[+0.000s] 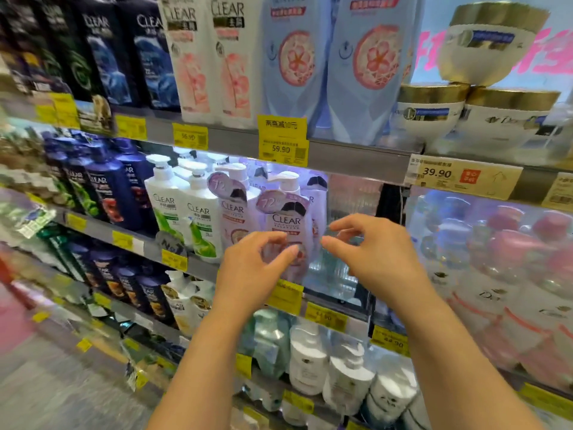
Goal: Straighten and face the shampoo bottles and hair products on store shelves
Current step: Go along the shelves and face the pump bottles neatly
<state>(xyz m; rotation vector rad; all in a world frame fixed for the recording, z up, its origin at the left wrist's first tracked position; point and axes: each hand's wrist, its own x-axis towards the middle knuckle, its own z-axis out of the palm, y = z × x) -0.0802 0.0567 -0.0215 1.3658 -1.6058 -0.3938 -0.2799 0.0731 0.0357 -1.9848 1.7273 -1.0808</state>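
Up close, we see our left hand (254, 268) raised before the pale pink CLEAR pump bottle (286, 225) at the front of the middle shelf (198, 268). Its fingers are loosely curled, thumb and forefinger apart, and the grip holds nothing; whether the fingertips brush the bottle's label we cannot tell. Our right hand (372, 252) hovers just beside it, in front of the bare gap to the right of that bottle, fingers likewise curved and spread, gripping nothing.

The pink bottle stands upright, label facing us, with a round "72" tag at its neck. Just behind and left of it stands a second pink CLEAR bottle (235, 209), also upright. Further left are two white-and-green CLEAR bottles (183, 212), then dark blue CLEAR bottles (105, 187).

On the top shelf stand light blue refill pouches (366, 66) and, to their right, stacked white jars with gold lids (477, 97). A yellow price tag (282, 141) reading 59.90 hangs on the shelf edge above our hands. Below, the lower shelf carries white pump bottles (310, 361).
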